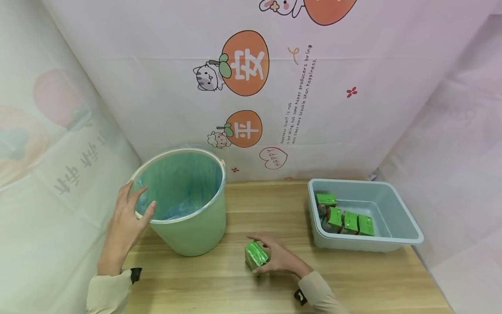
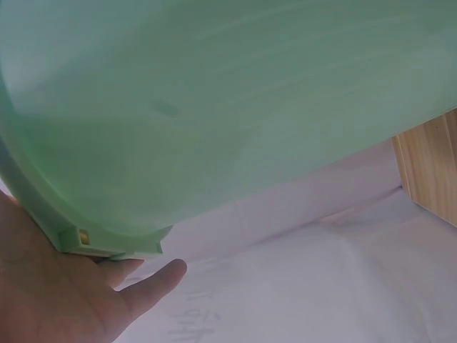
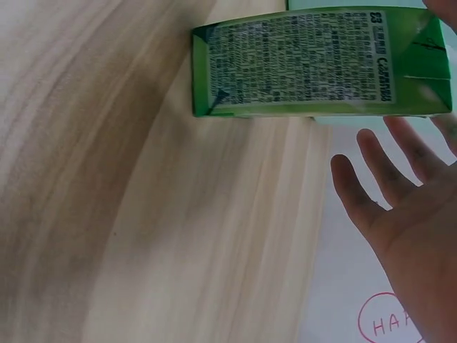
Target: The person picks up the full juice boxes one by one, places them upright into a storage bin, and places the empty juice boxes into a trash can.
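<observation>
My right hand (image 1: 276, 255) holds a small green drink carton (image 1: 256, 255) between thumb and fingers, over the wooden table in front of the bucket. One printed side of this drink carton (image 3: 300, 61) fills the top of the right wrist view, where the other fingers (image 3: 346, 182) are spread away from it. At the left, my left hand (image 1: 127, 216) rests at the rim of a pale green bucket (image 1: 196, 237), its fingers loosely spread. The left wrist view shows the palm against the rim, which hides part of the fingers.
A clear bluish liner (image 1: 184, 209) lines the bucket. At the right of the wooden table (image 1: 270, 200) stands a light blue plastic bin (image 1: 353, 242) with several green-topped cartons (image 1: 350, 221) along its left side. Printed white sheets (image 1: 164, 87) enclose the table at the back and sides.
</observation>
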